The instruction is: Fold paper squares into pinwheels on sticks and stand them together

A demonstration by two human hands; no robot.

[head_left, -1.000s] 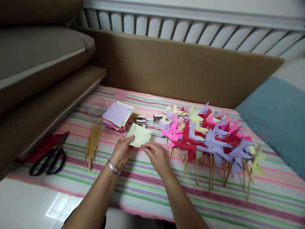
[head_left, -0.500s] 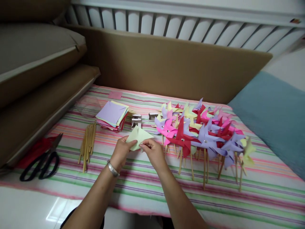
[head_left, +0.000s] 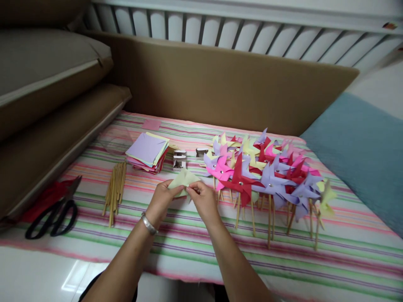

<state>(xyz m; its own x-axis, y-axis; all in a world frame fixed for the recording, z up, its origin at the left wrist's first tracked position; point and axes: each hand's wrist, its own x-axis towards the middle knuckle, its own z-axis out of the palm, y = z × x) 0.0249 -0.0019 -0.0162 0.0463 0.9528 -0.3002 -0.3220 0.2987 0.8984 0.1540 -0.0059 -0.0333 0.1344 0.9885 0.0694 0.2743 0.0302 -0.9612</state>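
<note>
A pale green paper square, its corners partly folded inward, is held between both hands above the striped cloth. My left hand grips its left side, thumb pressed on top near the middle. With fingertips pinched together, my right hand holds the paper at its right lower part. Small open boxes stand just beyond the paper, one with small dark or shiny pieces inside. A stack of coloured paper squares lies behind my left hand. To the right are many finished paper pinwheels on sticks.
Left of my hands lie a bundle of wooden sticks and black-handled scissors on red plastic. A pink paper piece lies at the back. A brown board and stacked cushions border the striped cloth.
The paper's right corner has been folded in toward the middle, and my right fingers have shifted slightly with it. My left thumb has moved nearer the paper's centre.
</note>
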